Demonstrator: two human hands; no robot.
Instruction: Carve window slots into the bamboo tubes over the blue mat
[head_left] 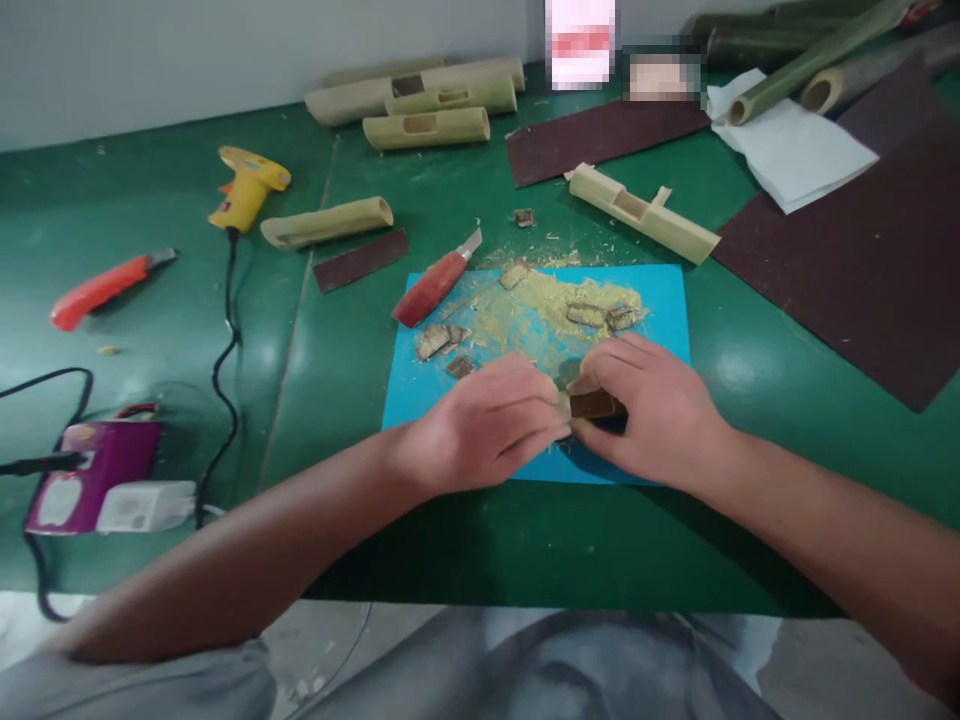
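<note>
Over the near part of a blue sheet (pixel 405 400), my two hands meet with their fingertips almost touching. My right hand (pixel 660 405) is closed around a small dark brown piece (pixel 595 404), with the thumb on one side and the fingers on the other; whether it is bamboo or folded sandpaper I cannot tell. My left hand (pixel 499 420) is pinched at that piece's left end, where a pale edge shows, and its fingers hide most of what they grip. Behind the hands lie pale shavings (pixel 551 300) and several bark-like scraps (pixel 586 314). A red-handled knife (pixel 435 285) rests on the sheet's far left corner.
A notched bamboo tube (pixel 645 213) lies beyond the sheet, and more cut tubes (pixel 427 128) lie by the wall. Dark brown sandpaper (pixel 862 270) covers the right. On the left are a yellow glue gun (pixel 247 190), a red cutter (pixel 105 290) and a purple power box (pixel 94 475).
</note>
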